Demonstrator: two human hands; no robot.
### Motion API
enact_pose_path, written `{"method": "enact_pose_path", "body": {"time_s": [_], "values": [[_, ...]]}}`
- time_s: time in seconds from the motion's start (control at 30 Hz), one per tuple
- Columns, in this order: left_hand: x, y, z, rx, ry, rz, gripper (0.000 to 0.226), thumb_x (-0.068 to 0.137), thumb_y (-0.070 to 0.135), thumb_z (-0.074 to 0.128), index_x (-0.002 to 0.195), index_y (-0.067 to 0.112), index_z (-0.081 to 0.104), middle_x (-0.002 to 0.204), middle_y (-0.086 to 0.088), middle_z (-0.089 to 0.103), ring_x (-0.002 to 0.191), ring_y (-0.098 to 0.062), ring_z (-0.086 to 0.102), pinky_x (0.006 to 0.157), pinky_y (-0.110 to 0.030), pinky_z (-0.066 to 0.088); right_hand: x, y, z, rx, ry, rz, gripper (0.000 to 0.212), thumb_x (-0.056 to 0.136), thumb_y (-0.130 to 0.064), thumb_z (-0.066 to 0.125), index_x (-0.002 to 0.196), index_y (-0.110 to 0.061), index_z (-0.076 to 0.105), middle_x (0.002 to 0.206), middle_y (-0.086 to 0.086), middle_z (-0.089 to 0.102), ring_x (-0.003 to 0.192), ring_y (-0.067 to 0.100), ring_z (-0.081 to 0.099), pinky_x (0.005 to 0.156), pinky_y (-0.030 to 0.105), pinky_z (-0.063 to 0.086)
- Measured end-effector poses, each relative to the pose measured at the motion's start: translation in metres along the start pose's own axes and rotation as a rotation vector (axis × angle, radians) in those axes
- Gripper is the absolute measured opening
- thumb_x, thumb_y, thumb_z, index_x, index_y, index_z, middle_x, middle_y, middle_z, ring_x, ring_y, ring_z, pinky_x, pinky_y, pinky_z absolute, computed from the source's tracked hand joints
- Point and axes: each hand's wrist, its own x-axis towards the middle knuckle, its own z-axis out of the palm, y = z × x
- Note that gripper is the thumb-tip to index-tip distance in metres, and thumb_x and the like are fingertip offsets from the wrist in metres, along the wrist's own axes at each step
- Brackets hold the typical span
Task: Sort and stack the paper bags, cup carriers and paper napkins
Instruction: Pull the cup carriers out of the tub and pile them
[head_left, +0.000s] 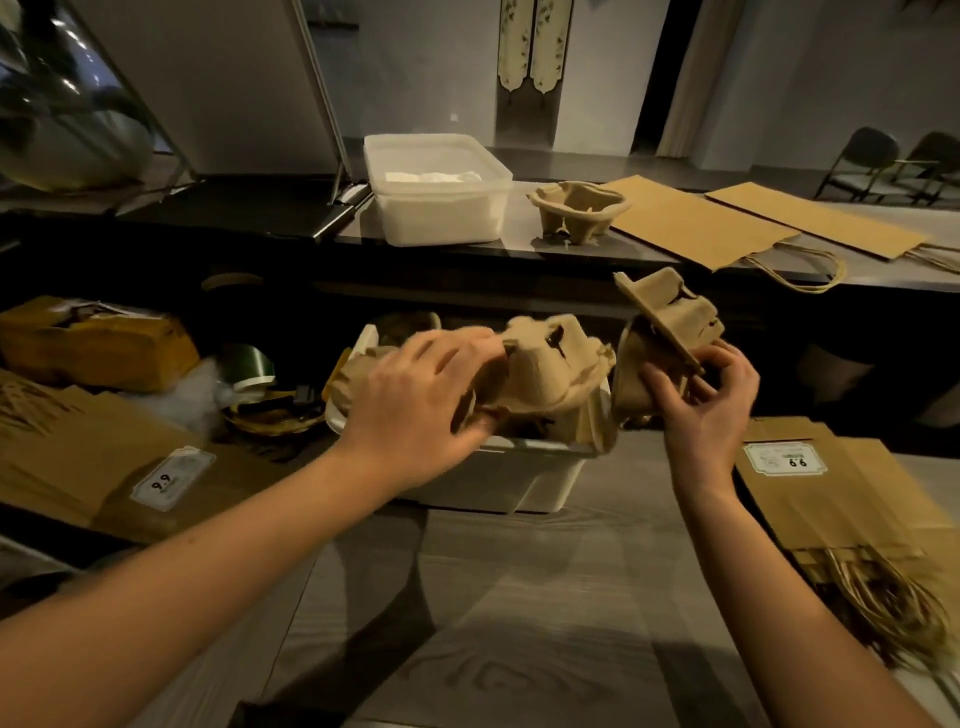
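My left hand (415, 400) grips a brown pulp cup carrier (545, 364) over the white bin (509, 478) in front of me. My right hand (711, 389) holds another cup carrier (670, 332), tilted on edge, just right of the bin. A third cup carrier (576, 210) stands on the raised counter behind. Flat brown paper bags (691, 221) lie on that counter to the right. A stack of paper bags with handles (852, 509) lies on the table at my right, and more paper bags (78, 452) at my left. A clear tub holding white napkins (436, 187) sits on the counter.
A yellow-brown parcel (98, 343) and a green tape roll (247, 364) with clutter lie left of the bin. The grey wood-grain table (519, 623) stretches toward me. Folding chairs (872, 161) stand far right, and a large glass vessel (62, 104) far left.
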Motion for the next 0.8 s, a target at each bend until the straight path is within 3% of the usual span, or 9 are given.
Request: {"method": "enact_pose_path", "body": {"time_s": [0.07, 0.17, 0.27, 0.4, 0.53, 0.67, 0.8], "values": [[-0.014, 0.009, 0.007, -0.017, -0.042, 0.035, 0.057, 0.073, 0.041, 0.06, 0.124, 0.023, 0.042, 0.127, -0.003, 0.058, 0.114, -0.027, 0.056, 0.082, -0.042, 0.052, -0.007, 0.007, -0.011, -0.027, -0.008, -0.021, 0.038, 0.078, -0.013, 0.073, 0.104, -0.02, 0.047, 0.136, 0.008, 0.036, 0.124, 0.016, 0.042, 0.1, 0.023, 0.041], [-0.038, 0.02, 0.018, -0.059, -0.125, 0.077, 0.054, 0.075, 0.046, 0.047, 0.124, 0.025, 0.042, 0.129, 0.0, 0.056, 0.117, -0.023, 0.053, 0.088, -0.041, 0.051, -0.021, 0.02, -0.028, -0.062, -0.048, -0.038, 0.039, 0.077, -0.011, 0.072, 0.104, -0.02, 0.047, 0.136, 0.004, 0.036, 0.122, 0.009, 0.041, 0.094, 0.015, 0.041], [-0.064, 0.025, 0.032, -0.108, -0.219, 0.095, 0.053, 0.075, 0.048, 0.047, 0.124, 0.027, 0.044, 0.131, 0.004, 0.054, 0.119, -0.02, 0.05, 0.086, -0.04, 0.052, -0.039, 0.037, -0.045, -0.095, -0.089, -0.031, 0.04, 0.076, -0.008, 0.073, 0.103, -0.022, 0.048, 0.134, -0.001, 0.034, 0.126, 0.016, 0.041, 0.099, 0.028, 0.042], [-0.097, 0.019, 0.055, -0.077, -0.317, 0.134, 0.066, 0.063, 0.042, 0.075, 0.12, 0.029, 0.046, 0.13, 0.004, 0.056, 0.118, -0.02, 0.05, 0.08, -0.047, 0.053, -0.066, 0.057, -0.061, -0.202, -0.124, -0.091, 0.042, 0.071, -0.003, 0.075, 0.102, -0.017, 0.05, 0.131, 0.0, 0.034, 0.126, 0.027, 0.042, 0.101, 0.042, 0.044], [-0.124, 0.005, 0.077, 0.025, -0.419, 0.179, 0.076, 0.051, 0.043, 0.083, 0.117, 0.029, 0.047, 0.126, 0.001, 0.06, 0.116, -0.021, 0.043, 0.077, -0.047, 0.053, -0.092, 0.072, -0.069, -0.224, -0.164, -0.101, 0.043, 0.069, 0.001, 0.077, 0.099, -0.015, 0.051, 0.128, -0.004, 0.036, 0.124, 0.031, 0.043, 0.098, 0.034, 0.046], [-0.143, -0.005, 0.095, 0.099, -0.454, 0.178, 0.077, 0.048, 0.041, 0.084, 0.115, 0.028, 0.047, 0.123, -0.001, 0.062, 0.113, -0.022, 0.044, 0.077, -0.046, 0.052, -0.102, 0.079, -0.071, -0.244, -0.141, -0.019, 0.041, 0.068, 0.005, 0.076, 0.095, -0.014, 0.051, 0.13, 0.001, 0.036, 0.123, 0.032, 0.043, 0.097, 0.04, 0.045], [-0.15, -0.013, 0.113, 0.149, -0.477, 0.126, 0.081, 0.046, 0.04, 0.085, 0.116, 0.027, 0.047, 0.122, -0.002, 0.063, 0.113, -0.025, 0.045, 0.078, -0.049, 0.052, -0.111, 0.077, -0.071, -0.254, -0.137, 0.017, 0.037, 0.067, 0.002, 0.078, 0.089, -0.013, 0.052, 0.128, -0.006, 0.037, 0.12, 0.024, 0.043, 0.091, 0.031, 0.044]]}}
